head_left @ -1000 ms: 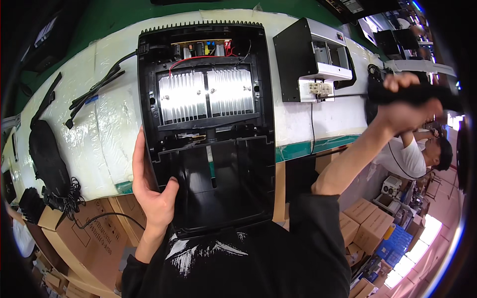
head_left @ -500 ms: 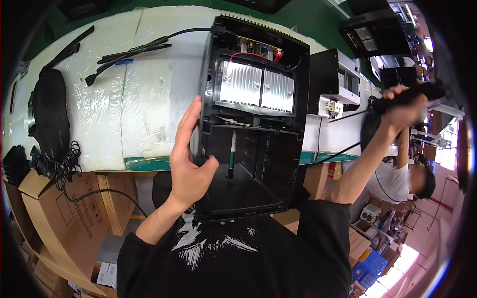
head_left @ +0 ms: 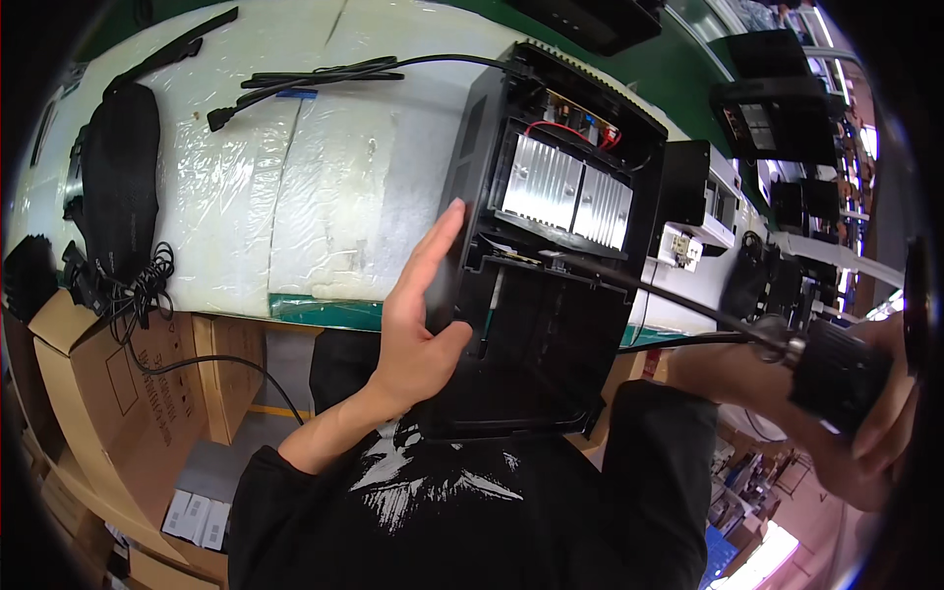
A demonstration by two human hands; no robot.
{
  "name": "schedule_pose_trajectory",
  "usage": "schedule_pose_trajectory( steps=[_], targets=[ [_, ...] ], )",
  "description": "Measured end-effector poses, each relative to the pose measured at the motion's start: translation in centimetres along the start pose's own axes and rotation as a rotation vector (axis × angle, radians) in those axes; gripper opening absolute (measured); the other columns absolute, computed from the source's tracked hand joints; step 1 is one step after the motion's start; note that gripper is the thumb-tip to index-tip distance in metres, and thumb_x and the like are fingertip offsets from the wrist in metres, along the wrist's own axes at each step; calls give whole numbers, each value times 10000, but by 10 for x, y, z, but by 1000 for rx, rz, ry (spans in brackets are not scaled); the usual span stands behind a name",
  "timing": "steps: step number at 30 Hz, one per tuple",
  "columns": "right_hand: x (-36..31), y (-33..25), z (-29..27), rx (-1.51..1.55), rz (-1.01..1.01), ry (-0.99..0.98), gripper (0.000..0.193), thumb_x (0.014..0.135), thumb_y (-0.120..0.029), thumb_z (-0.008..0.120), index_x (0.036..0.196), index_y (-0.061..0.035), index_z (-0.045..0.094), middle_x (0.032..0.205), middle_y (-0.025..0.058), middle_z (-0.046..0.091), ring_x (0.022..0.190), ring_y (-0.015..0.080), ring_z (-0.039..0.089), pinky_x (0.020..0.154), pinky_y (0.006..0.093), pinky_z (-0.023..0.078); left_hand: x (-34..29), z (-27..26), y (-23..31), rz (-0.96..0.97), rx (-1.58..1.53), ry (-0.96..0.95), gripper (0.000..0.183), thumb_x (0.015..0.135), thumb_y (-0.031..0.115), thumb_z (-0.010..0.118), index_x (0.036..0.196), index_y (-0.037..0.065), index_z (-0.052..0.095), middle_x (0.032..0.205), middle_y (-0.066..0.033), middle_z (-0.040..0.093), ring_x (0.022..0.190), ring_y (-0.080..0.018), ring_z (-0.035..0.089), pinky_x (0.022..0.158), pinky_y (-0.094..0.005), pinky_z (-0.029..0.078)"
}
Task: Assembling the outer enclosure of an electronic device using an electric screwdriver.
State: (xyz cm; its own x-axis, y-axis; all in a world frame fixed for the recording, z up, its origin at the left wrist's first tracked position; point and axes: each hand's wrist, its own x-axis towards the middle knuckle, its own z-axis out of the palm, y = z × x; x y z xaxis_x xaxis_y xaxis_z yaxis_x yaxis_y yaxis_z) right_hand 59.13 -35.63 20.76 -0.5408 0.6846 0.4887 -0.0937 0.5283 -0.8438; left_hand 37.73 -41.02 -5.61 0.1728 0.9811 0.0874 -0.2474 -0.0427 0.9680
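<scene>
A black open-topped equipment casing [head_left: 551, 339] stands turned at a slant before me, half on the table's near edge. Two ribbed silver metal blocks [head_left: 572, 194] and red wires [head_left: 560, 130] sit in its far half; the near half is a hollow bay. My left hand [head_left: 418, 344] lies along the casing's left wall, fingers stretched and thumb apart at the rim. At the right, my right hand [head_left: 880, 433] is wrapped round a power screwdriver [head_left: 836, 379]. Its long dark shaft [head_left: 678, 298] slants into the casing, with the tip by the divider below the blocks. Contact there is unclear.
Left on the plastic-wrapped table [head_left: 329, 211] lie a black pouch-like item [head_left: 120, 182] and a bundled cable [head_left: 147, 285]. A black power cord [head_left: 324, 79] runs to the casing. Cardboard boxes [head_left: 118, 413] stand below. Another unit [head_left: 703, 192] sits to the right.
My right hand has brought the screwdriver down from the far right, its shaft now reaching into the casing. My left hand stays at the casing wall. The whole view has shifted and tilted.
</scene>
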Motion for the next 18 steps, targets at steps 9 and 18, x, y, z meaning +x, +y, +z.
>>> schedule_pose_trajectory(
  steps=[9,18],
  targets=[
    [-49,65,-9,604,56,213,263,712,-106,750,674,-55,495,602,25,544,539,67,561,597,141,477,3,-2,-1,-17,2,16,852,538,-95,442,1383,-52,341,1467,-199,306,1392,-289,239,1124,-338,162],
    [-10,124,43,382,-51,83,216,814,-151,703,714,-82,526,649,72,606,568,156,608,655,212,531,5,0,-4,6,0,27,829,548,-90,441,1372,-39,368,1456,-211,322,1384,-317,258,1117,-361,189]
  ],
)
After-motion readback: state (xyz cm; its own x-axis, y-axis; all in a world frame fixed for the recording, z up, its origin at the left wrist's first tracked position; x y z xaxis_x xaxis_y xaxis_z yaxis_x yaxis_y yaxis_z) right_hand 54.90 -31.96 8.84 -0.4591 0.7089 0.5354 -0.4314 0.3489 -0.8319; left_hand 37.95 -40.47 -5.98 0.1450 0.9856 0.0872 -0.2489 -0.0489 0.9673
